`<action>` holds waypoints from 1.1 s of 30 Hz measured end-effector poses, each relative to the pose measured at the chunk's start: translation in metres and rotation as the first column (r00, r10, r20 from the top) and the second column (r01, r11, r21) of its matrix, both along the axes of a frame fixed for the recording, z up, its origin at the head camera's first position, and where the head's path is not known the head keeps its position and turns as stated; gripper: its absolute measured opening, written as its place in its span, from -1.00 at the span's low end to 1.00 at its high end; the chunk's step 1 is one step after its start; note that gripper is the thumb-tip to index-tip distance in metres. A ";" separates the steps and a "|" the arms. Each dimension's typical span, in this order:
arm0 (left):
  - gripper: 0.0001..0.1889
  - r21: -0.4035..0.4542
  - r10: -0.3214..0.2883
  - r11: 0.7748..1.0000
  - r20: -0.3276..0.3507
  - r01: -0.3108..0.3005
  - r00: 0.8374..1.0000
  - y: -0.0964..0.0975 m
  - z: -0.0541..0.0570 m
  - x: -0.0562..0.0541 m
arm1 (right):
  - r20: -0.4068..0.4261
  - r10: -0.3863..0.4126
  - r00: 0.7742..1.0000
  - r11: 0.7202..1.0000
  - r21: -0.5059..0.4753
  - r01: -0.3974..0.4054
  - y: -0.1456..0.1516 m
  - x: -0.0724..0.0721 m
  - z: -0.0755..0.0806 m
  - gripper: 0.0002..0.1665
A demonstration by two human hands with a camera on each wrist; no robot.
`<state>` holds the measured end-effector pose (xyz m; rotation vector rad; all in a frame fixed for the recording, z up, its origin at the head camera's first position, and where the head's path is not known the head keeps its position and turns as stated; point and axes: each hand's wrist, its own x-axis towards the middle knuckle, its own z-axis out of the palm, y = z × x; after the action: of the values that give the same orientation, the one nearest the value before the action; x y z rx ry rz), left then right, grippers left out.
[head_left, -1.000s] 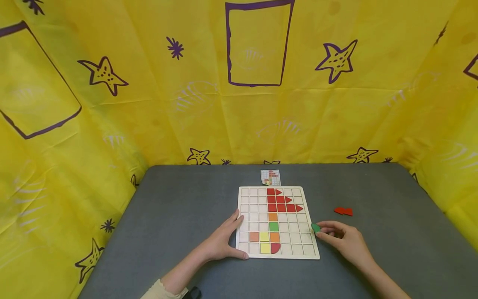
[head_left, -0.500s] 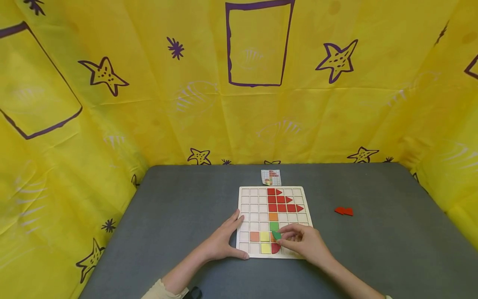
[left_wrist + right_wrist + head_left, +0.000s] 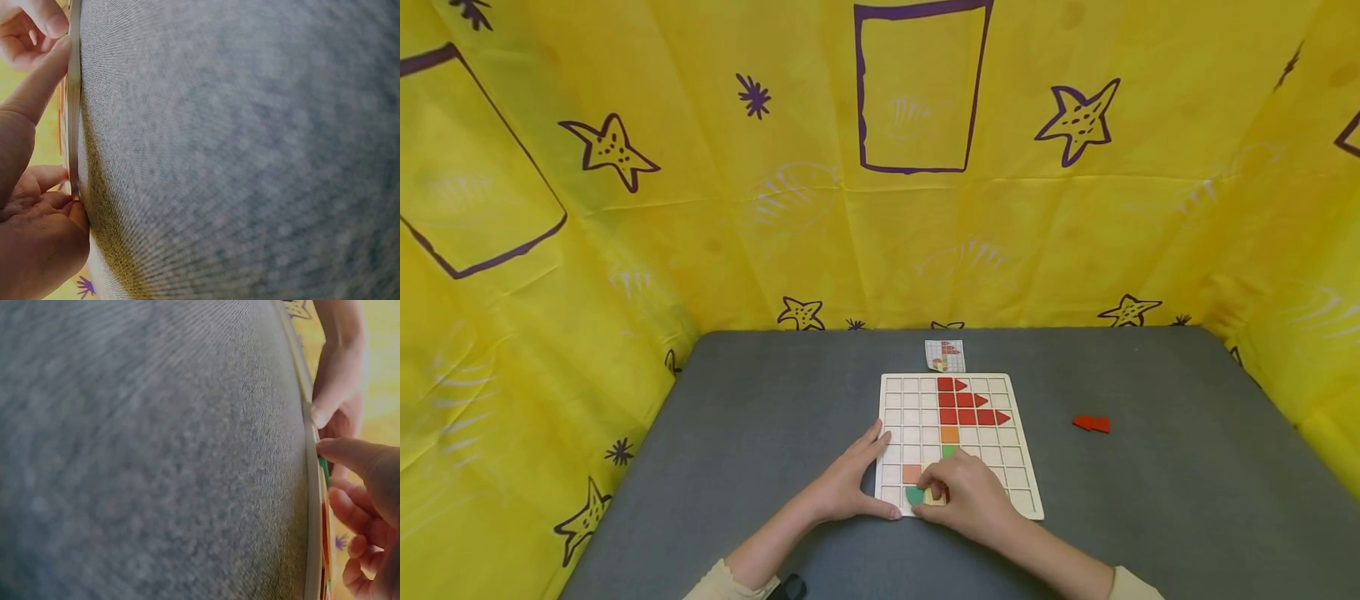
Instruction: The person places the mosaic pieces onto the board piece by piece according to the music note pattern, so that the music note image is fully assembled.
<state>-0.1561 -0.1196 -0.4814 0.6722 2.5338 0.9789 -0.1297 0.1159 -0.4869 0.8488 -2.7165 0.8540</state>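
In the head view, a pale wooden grid board (image 3: 1000, 475) lies on the table, with red, orange, yellow and green tiles set in its squares. My right hand (image 3: 973, 496) is over its front rows and pinches a green quarter-circle tile (image 3: 914, 496) at a front-row square, left of a yellow one. The hand covers part of the tiles beneath it. My left hand (image 3: 847, 482) rests against the board's left side, thumb on the front edge, fingers spread along the left edge. The right wrist view shows the green tile (image 3: 324, 470) by my right thumb.
A small printed card (image 3: 945, 356) with a coloured grid pattern lies just behind the board. Two loose red tiles (image 3: 1091, 423) lie on the grey table (image 3: 775, 400) to the right. Yellow patterned cloth (image 3: 910, 250) hangs behind and at both sides.
My right hand has carried the green tile leftward from the board's right edge, across the board, down to the front row at left. My left hand has stayed in place.
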 end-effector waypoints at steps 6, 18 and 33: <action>0.18 -0.003 -0.005 1.000 -0.009 0.005 1.000 -0.001 0.000 0.000 | -0.069 0.022 0.997 1.000 0.010 -0.021 -0.002 0.001 -0.001 -0.67; 0.18 0.006 -0.011 1.000 -0.016 0.011 1.000 -0.001 -0.001 0.000 | -0.116 0.052 0.992 0.996 -0.072 -0.060 -0.002 -0.002 -0.005 -0.75; 0.18 -0.001 0.009 1.000 0.023 -0.009 1.000 0.001 0.000 -0.001 | 0.202 -0.140 0.969 0.930 -0.309 0.199 0.034 -0.006 -0.001 -0.78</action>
<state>-0.1570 -0.1189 -0.4810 0.6467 2.5195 0.9826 -0.1356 0.1495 -0.4874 0.4810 -2.6288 1.3468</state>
